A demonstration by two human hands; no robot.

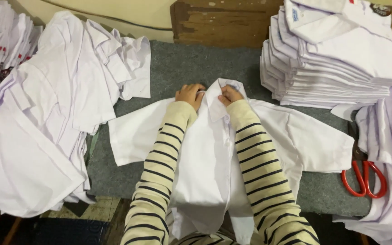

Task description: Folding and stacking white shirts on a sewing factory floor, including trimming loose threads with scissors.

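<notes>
I have a single view, from the camera worn on the head, looking steeply down and forward over both striped sleeves onto the grey felt-covered table [182,63]. It sits close, the forearms filling the lower middle. No second view overlaps it.

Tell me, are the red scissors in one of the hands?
No, the red scissors lie on the grey mat, while both hands grip the shirt collar.

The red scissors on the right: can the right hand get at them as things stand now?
Probably yes. The red scissors lie uncovered on the grey mat, beside the shirt, with nothing between. But the right hand now grips the collar and must let go.
</notes>
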